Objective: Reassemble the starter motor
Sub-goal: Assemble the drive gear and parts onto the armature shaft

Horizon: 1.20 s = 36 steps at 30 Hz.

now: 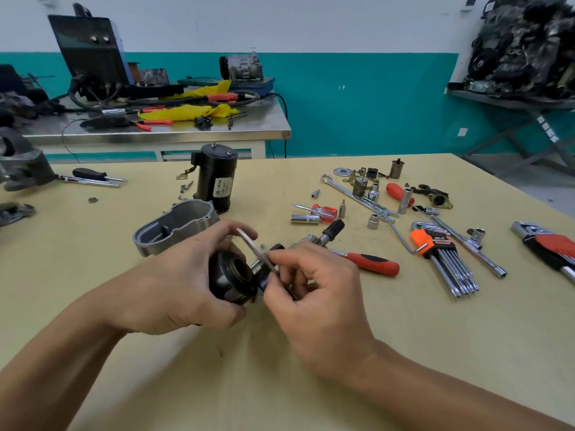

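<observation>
My left hand (pixel 189 281) grips a black round starter part (pixel 231 279) with an open bore, held just above the table. My right hand (pixel 314 290) pinches a thin flat metal strip (pixel 255 248) that leans across the part's front. Behind my hands lies the grey aluminium nose housing (pixel 177 225), open side up. The black cylindrical motor body (pixel 216 178) stands upright farther back, with a labelled sticker and a terminal lug on its left. What lies under my right fingers is hidden.
Tools are scattered to the right: a red-handled screwdriver (pixel 373 262), an orange hex key set (pixel 441 253), sockets, a chrome wrench (pixel 351 194) and small motor parts (pixel 361 181). A second hex key set (pixel 550 247) lies at the right edge. A screwdriver (pixel 93 175) lies far left.
</observation>
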### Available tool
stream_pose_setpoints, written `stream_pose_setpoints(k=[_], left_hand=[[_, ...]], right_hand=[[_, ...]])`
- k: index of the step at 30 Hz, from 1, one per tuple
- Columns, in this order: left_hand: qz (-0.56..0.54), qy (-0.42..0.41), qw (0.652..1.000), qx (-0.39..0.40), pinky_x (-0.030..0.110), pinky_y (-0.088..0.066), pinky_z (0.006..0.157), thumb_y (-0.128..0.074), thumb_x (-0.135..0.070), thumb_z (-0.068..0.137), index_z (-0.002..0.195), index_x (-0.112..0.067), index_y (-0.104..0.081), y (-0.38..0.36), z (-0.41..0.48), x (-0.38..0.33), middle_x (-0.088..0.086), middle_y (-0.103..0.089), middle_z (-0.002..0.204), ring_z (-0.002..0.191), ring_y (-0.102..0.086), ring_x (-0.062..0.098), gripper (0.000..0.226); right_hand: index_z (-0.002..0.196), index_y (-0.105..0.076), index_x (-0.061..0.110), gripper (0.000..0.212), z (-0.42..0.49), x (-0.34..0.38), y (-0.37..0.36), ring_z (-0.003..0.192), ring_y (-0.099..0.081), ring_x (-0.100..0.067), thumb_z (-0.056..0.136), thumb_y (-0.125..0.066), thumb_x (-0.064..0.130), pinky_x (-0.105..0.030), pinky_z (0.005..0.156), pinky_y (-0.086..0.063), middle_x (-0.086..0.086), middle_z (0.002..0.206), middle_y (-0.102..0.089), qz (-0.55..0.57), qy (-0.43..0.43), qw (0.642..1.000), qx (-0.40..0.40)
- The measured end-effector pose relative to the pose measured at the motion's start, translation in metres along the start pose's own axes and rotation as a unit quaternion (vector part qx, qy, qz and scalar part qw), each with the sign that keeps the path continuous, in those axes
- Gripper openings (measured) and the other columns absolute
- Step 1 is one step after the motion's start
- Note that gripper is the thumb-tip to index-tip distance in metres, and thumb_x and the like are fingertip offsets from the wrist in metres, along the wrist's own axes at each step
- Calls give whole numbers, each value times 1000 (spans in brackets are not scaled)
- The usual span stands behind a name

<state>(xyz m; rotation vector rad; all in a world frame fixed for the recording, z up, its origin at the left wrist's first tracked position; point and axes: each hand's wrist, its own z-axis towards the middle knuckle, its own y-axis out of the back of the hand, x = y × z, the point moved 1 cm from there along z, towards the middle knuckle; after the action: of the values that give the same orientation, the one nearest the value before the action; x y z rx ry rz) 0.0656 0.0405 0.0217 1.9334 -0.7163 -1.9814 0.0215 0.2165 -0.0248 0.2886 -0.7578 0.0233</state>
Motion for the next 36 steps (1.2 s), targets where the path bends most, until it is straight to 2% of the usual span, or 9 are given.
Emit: stream_pose_setpoints(k=[2, 5, 9, 11, 14, 18, 26, 29, 36], left_hand=[[-14, -11, 1000, -17, 41, -61, 77, -85, -15, 52, 114, -43, -52, 0, 1, 1, 2, -71, 102, 89, -73, 25, 75], [-50, -27, 998, -37, 45, -59, 88, -90, -19, 47, 109, -38, -57, 3, 2, 1, 3, -73, 105, 95, -73, 26, 74], [-72, -20, 996, -56, 65, -54, 85, -95, -23, 42, 109, -36, -59, 7, 1, 2, 10, -74, 104, 93, -73, 37, 78], [-75, -9, 995, -68, 71, -54, 72, -98, -26, 40, 109, -36, -60, 8, 0, 2, 14, -74, 100, 86, -69, 48, 79], [-68, 8, 995, -66, 41, -54, 46, -99, -35, 40, 106, -38, -61, 8, 0, 0, 13, -75, 91, 61, -65, 31, 77], [-82, 15, 995, -53, 28, -48, 44, -97, -41, 46, 107, -38, -61, 6, -2, -3, 10, -75, 87, 55, -61, 18, 70], [-85, 7, 994, -66, 19, -47, 48, -88, -52, 58, 105, -40, -66, 4, -5, -7, 3, -73, 87, 60, -61, 10, 53], [-86, 2, 993, -81, 14, -40, 43, -84, -50, 71, 101, -42, -67, -3, -4, -9, -5, -66, 70, 49, -53, 3, 35], [-94, -5, 974, -207, 16, -46, 47, -76, -49, 63, 84, -25, -73, -21, 3, -12, 3, -72, 72, 58, -63, 9, 31]], right_hand=[[85, -76, 5, 18, -1, 1, -2, 53, -44, -8, 75, -71, -9, -17, 53, -38, 0, 64, -54, -3, 9, 1000, 7], [86, -76, 4, 18, -1, 0, -1, 54, -45, -9, 75, -71, -8, -18, 53, -38, -1, 65, -54, 2, 7, 1000, 5], [88, -76, 5, 17, -1, -1, 0, 55, -47, -12, 76, -71, -7, -22, 51, -41, 0, 66, -55, 10, 3, 1000, 6], [88, -76, 5, 17, -1, -1, -1, 55, -48, -12, 76, -71, -6, -23, 51, -42, 0, 66, -55, 6, 12, 1000, 6], [87, -76, 5, 16, -3, 0, -3, 55, -48, -11, 76, -72, -6, -24, 51, -43, 0, 66, -55, -1, 17, 1000, 7], [86, -76, 5, 17, -3, 0, -4, 55, -46, -8, 74, -75, -8, -17, 53, -40, 1, 66, -54, -13, 21, 1000, 6], [89, -76, 5, 17, -4, 0, -4, 57, -46, -7, 77, -75, -7, -12, 57, -36, 1, 67, -54, -22, 23, 1000, 1], [86, -75, 5, 16, -5, 1, -4, 57, -44, -7, 77, -73, -7, -15, 56, -36, 0, 66, -52, -25, 30, 999, 2], [74, -66, 6, 9, -6, 2, -4, 57, -44, -13, 77, -69, -2, -30, 53, -40, 0, 64, -50, -1, 13, 1000, 25]])
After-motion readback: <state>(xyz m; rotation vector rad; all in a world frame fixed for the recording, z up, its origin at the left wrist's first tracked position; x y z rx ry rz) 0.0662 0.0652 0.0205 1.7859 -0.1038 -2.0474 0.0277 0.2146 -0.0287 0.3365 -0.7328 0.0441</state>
